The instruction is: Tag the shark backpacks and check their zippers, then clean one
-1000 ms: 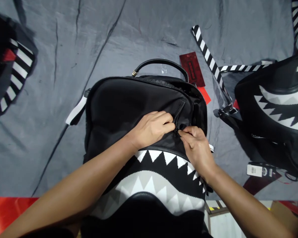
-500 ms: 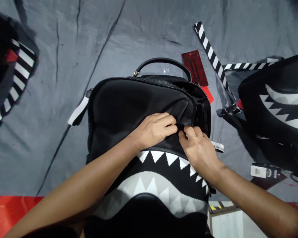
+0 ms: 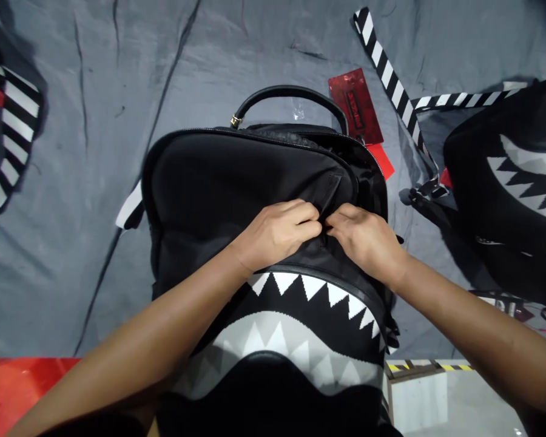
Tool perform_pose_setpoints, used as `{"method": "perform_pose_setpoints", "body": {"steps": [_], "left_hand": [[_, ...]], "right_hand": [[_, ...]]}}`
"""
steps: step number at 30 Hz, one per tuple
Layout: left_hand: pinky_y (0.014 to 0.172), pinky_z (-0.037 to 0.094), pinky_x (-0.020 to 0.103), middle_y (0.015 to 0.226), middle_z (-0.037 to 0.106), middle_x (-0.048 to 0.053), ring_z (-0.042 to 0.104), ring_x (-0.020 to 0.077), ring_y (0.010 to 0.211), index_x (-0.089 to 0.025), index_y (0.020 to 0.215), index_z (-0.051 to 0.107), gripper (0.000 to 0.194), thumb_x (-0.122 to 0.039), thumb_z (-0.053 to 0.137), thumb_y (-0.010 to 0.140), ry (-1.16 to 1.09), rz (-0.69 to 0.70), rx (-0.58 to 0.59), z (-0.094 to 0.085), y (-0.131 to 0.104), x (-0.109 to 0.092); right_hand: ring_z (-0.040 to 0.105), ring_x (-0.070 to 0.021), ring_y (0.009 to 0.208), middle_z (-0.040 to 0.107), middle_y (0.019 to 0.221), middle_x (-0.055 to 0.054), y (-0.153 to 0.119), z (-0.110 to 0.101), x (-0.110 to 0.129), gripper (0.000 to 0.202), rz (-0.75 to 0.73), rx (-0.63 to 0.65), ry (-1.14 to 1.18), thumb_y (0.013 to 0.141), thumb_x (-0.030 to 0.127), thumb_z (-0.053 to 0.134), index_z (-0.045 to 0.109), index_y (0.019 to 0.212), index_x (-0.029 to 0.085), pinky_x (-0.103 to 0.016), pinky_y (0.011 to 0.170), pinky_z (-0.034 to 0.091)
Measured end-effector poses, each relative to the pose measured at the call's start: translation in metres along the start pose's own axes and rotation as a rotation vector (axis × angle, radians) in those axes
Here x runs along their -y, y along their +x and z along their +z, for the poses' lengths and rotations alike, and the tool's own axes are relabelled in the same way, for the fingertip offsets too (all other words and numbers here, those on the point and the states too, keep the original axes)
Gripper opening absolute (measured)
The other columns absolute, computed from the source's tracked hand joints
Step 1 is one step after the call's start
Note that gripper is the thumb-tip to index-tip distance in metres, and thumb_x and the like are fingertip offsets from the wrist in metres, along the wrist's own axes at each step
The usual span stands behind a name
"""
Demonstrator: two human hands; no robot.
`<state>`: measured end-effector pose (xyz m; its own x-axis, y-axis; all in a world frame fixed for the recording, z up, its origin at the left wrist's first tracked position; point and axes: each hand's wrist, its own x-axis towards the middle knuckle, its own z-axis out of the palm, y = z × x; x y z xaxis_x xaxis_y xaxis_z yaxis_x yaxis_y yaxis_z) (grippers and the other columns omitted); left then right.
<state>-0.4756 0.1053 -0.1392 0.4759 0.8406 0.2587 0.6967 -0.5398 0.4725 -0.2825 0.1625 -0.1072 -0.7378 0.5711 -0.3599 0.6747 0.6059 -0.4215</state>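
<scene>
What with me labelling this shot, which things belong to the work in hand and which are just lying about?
In the work:
middle shark-mouth backpack
left hand, at the backpack's front
right hand, close beside it

Apparently just lying about:
second shark-mouth backpack, right
striped strap, upper right
red object, lower left

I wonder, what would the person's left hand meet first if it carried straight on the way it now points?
Probably the right hand, whose fingertips lie just across a narrow gap from the left hand; depth there is unclear, so fabric of the black bag might come first.
</scene>
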Motion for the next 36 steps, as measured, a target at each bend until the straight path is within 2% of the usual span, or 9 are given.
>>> {"method": "perform_pose_setpoints", "body": {"steps": [3, 9, 19, 22, 24, 29, 32, 36], "left_hand": [[0.065, 0.047, 0.023, 0.085, 0.062, 0.003, 0.057, 0.0126, 0.079, -0.017, 0.08, 0.065, 0.027, -0.014, 0.043, 0.096, -0.002, -0.003, 0.005, 0.0, 0.0, 0.0], [0.068, 0.049, 0.025, 0.086, 0.062, 0.003, 0.058, 0.0132, 0.079, -0.017, 0.082, 0.066, 0.025, -0.014, 0.045, 0.095, -0.039, -0.021, 0.003, -0.001, 0.0, -0.002], [0.069, 0.049, 0.024, 0.085, 0.06, 0.001, 0.059, 0.0125, 0.079, -0.018, 0.086, 0.065, 0.02, -0.014, 0.047, 0.094, -0.101, -0.053, -0.048, 0.001, -0.001, -0.003], [0.068, 0.048, 0.024, 0.086, 0.06, 0.001, 0.058, 0.0126, 0.078, -0.018, 0.085, 0.065, 0.02, -0.015, 0.047, 0.094, -0.083, -0.048, -0.044, 0.001, -0.001, -0.003], [0.066, 0.047, 0.024, 0.085, 0.06, 0.002, 0.056, 0.0125, 0.077, -0.018, 0.084, 0.065, 0.021, -0.014, 0.047, 0.094, -0.052, -0.037, -0.043, 0.001, -0.001, -0.002], [0.066, 0.047, 0.023, 0.083, 0.061, 0.003, 0.057, 0.0125, 0.078, -0.016, 0.082, 0.065, 0.024, -0.011, 0.045, 0.093, -0.011, -0.006, -0.02, 0.0, 0.0, -0.002], [0.066, 0.047, 0.023, 0.084, 0.062, 0.003, 0.057, 0.0126, 0.079, -0.016, 0.083, 0.065, 0.024, -0.01, 0.044, 0.093, -0.005, 0.004, -0.022, 0.0, 0.001, -0.002], [0.065, 0.047, 0.023, 0.084, 0.062, 0.003, 0.057, 0.013, 0.078, -0.015, 0.082, 0.065, 0.023, -0.01, 0.046, 0.093, 0.007, 0.02, -0.035, 0.001, -0.001, -0.001]], "right_hand": [[0.057, -0.015, 0.072, 0.059, 0.086, -0.002, 0.004, -0.003, -0.003, 0.015, 0.004, 0.017, 0.06, 0.093, 0.019, 0.052, 0.066, 0.089, 0.019, -0.027, 0.058, 0.037], [0.058, -0.015, 0.073, 0.058, 0.077, 0.0, 0.014, -0.005, -0.012, 0.016, 0.001, 0.003, 0.254, 0.087, 0.014, 0.057, 0.071, 0.083, 0.02, -0.027, 0.069, 0.043], [0.061, -0.0147, 0.078, 0.067, 0.087, -0.002, 0.014, -0.007, -0.018, 0.019, -0.018, -0.023, 0.401, 0.085, 0.012, 0.058, 0.073, 0.093, 0.02, -0.027, 0.073, 0.044], [0.062, -0.0154, 0.08, 0.068, 0.094, -0.003, 0.004, -0.005, -0.014, 0.02, -0.008, -0.033, 0.337, 0.089, 0.014, 0.055, 0.071, 0.099, 0.02, -0.027, 0.073, 0.045], [0.062, -0.0165, 0.081, 0.067, 0.098, -0.005, -0.005, -0.001, -0.01, 0.02, -0.019, -0.044, 0.2, 0.093, 0.016, 0.051, 0.07, 0.099, 0.018, -0.027, 0.07, 0.045], [0.061, -0.0199, 0.087, 0.065, 0.105, -0.009, -0.022, 0.009, -0.005, 0.027, -0.15, -0.087, -0.143, 0.096, 0.012, 0.044, 0.069, 0.101, 0.018, -0.028, 0.066, 0.045], [0.06, -0.0206, 0.089, 0.064, 0.107, -0.009, -0.022, 0.008, -0.005, 0.026, -0.205, -0.062, -0.181, 0.094, 0.009, 0.045, 0.069, 0.102, 0.017, -0.028, 0.067, 0.045], [0.062, -0.0181, 0.086, 0.064, 0.102, -0.006, -0.01, -0.003, -0.007, 0.026, -0.156, 0.047, -0.088, 0.098, 0.016, 0.043, 0.069, 0.099, 0.02, -0.027, 0.064, 0.043]]}}
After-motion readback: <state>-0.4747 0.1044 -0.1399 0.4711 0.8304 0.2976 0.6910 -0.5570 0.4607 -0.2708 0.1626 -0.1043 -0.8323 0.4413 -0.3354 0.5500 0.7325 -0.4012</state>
